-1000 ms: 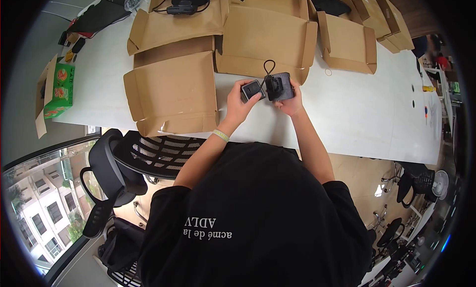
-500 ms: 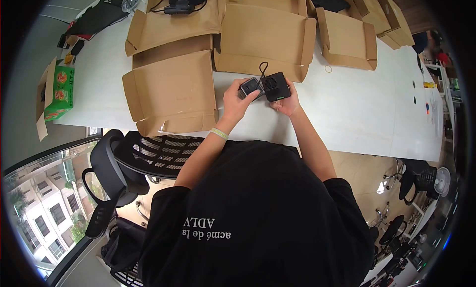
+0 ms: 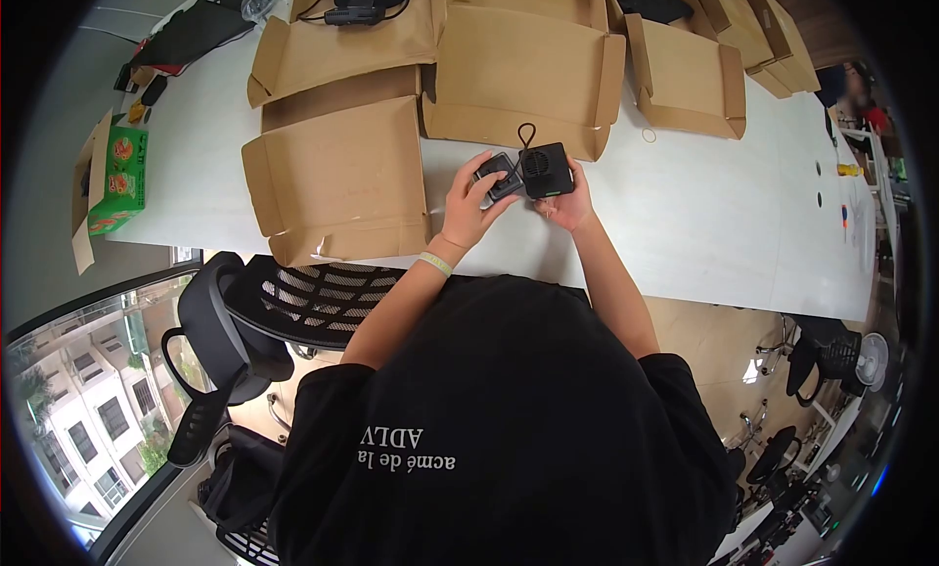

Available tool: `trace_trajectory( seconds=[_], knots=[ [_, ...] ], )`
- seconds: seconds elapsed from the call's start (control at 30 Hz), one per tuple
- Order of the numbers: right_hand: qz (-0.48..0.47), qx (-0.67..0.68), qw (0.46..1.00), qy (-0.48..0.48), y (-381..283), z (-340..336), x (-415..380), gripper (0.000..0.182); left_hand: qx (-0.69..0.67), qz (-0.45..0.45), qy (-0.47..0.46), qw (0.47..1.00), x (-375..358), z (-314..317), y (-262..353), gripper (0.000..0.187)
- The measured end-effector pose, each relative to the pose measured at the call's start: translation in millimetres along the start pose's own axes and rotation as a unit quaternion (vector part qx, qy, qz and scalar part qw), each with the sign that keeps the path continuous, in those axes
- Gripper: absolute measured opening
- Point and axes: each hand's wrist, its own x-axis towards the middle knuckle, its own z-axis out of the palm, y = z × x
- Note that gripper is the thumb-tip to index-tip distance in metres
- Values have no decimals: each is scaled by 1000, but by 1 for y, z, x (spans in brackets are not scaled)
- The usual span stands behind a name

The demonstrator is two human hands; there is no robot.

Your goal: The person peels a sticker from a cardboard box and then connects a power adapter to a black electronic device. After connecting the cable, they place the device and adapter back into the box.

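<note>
My left hand grips a small dark device with a grey rim, its fingers curled over the top and the thumb below. My right hand holds a black square box from its right side and underneath. That box has a round grille on its face and a small green strip at its lower edge. A looped black cable rises between the two devices, which are side by side above the white table. Where the cable's ends join is hidden.
Open cardboard boxes lie to the left and ahead, one holding a black corded item. A smaller open box and stacked cartons stand at the right back. A green carton sits far left; a mesh chair is below.
My left thumb has come off the top of the small device, and the left fingers now reach across it. The black box in my right hand stays almost in place.
</note>
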Motion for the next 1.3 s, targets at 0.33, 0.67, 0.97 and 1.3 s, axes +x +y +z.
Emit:
trace_trajectory(
  seconds=[0.33,0.67,0.97,1.3],
  knots=[
    [29,-89,993,67,-7,-1,24,44,-113,-159,32,980,7,13,16,66],
    [27,-111,992,61,-21,19,31,36,-197,-247,-82,945,23,-15,18,67],
    [20,-290,947,132,0,15,21,22,-365,-287,1,886,29,-25,30,63],
    [26,-436,889,139,29,23,5,32,-386,-315,25,866,28,-19,27,60]
  ],
)
